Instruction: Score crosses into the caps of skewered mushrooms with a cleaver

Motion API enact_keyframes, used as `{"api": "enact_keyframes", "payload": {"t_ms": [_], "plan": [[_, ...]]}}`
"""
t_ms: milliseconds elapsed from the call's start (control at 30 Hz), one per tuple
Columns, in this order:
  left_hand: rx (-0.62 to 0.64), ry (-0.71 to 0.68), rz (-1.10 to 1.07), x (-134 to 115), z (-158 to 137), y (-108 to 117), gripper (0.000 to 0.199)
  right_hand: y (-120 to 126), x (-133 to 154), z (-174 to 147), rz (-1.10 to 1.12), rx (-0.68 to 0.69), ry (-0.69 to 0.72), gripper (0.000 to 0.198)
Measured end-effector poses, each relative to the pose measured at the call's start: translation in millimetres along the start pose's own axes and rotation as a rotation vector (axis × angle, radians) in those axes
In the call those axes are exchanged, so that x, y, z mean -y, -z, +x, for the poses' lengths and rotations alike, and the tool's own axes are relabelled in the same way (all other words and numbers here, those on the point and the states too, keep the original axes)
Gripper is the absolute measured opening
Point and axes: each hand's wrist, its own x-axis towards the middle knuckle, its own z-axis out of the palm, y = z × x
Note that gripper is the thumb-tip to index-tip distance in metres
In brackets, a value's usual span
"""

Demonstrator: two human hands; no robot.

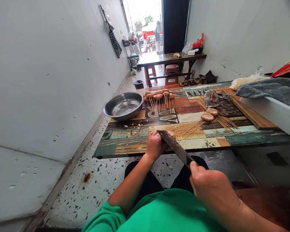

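Observation:
My right hand [205, 180] is closed round the handle of a broad kitchen knife [175, 145], its blade slanting up and left. Near the table's front edge, my left hand [155, 143] is closed beside the blade tip. A brown mushroom [172, 134] shows partly behind the blade, at my left fingers; the blade and hand hide most of it. Pale and brown trimmings [135, 129] lie just beyond my left hand. Farther back, several skewered mushrooms [159, 94] sit in a cluster, sticks pointing toward me. Two more mushrooms [207, 116] rest on the right.
A steel bowl [123, 104] stands at the table's left edge. Loose bamboo skewers [224, 123] and a crumpled cloth [216, 99] lie to the right. Beyond them are a wooden board [256, 112] and a white tub [275, 111] draped with a grey towel [268, 88].

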Motion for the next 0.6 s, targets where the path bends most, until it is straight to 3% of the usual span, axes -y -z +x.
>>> {"api": "enact_keyframes", "payload": {"t_ms": [133, 300, 467, 600], "plan": [[0.018, -0.006, 0.016, -1, 0, 1, 0.016, 1, 7, -2, -0.081, 0.003, 0.018, 0.027], [0.032, 0.016, 0.013, 0, 0, 0, 0.015, 3, 19, 11, -0.129, 0.11, 0.008, 0.032], [0.001, 0.042, -0.018, 2, 0, -1, 0.014, 14, 26, 31, -0.053, 0.261, -0.007, 0.037], [0.007, 0.054, -0.05, 1, 1, 0, 0.019, 21, 7, 28, 0.113, 0.321, -0.073, 0.03]]}}
